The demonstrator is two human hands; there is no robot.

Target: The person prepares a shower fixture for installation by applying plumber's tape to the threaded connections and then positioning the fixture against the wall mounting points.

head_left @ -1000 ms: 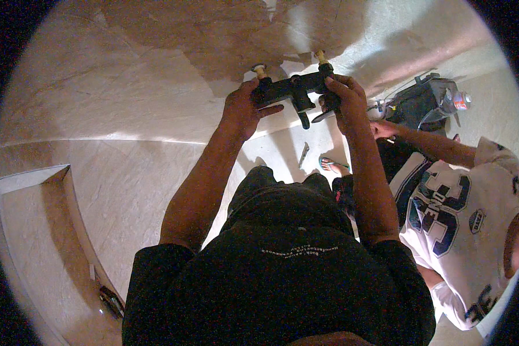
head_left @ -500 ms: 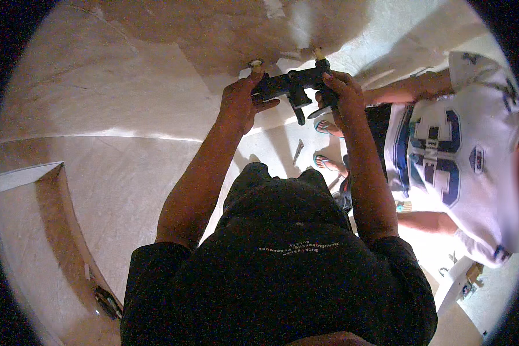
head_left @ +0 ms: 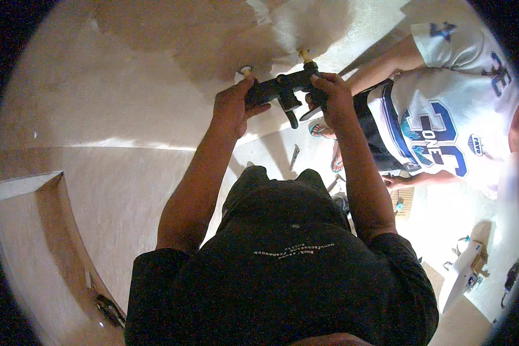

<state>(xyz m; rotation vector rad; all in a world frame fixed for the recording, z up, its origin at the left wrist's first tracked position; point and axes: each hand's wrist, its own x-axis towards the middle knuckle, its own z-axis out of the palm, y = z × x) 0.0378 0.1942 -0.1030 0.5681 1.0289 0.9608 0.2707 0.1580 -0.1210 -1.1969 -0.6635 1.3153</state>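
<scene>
A black shower mixer tap [head_left: 286, 85] is held up against the tiled wall, level across both hands. My left hand [head_left: 232, 109] grips its left end, thumb below and fingers partly hidden behind it. Around the right end closes my right hand [head_left: 337, 99], thumb on the body near the connecting nut. A brass wall fitting [head_left: 246, 70] shows just above the left end. Above the right end, a second brass fitting [head_left: 304, 56] meets the tap. Whether either joint is threaded on, I cannot tell. A lever hangs from the tap's middle.
Close on the right stands a person in a white jersey [head_left: 438, 135], one arm reaching toward the wall near my right hand. At left is a wall niche [head_left: 26, 183]; dark items [head_left: 109, 308] lie below it. A thin tool [head_left: 294, 157] and a cardboard box [head_left: 405, 202] are on the floor.
The tap and both my hands have shifted slightly left in view. The other person has leaned closer, and their lower hand now shows beside my right forearm.
</scene>
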